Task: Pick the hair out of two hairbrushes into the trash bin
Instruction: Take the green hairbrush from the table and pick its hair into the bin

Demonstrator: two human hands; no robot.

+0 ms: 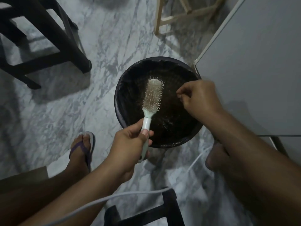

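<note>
A pale green hairbrush [153, 95] with metal bristles and a mat of hair in them is held over the round black trash bin [121, 88], which has a dark liner. My left hand [130, 142] grips the brush by its handle at the bin's near rim. My right hand [198, 97] hovers over the right side of the bin, thumb and fingertips pinched together; whether strands of hair are between them is too fine to tell. Only one hairbrush is in view.
A grey cabinet [254, 70] stands right beside the bin. A dark stool [40, 46] is at the upper left, a light wooden frame [179, 15] at the top. My sandalled foot [81, 147], a white cord [114, 196] and a dark stool edge [146, 212] lie near.
</note>
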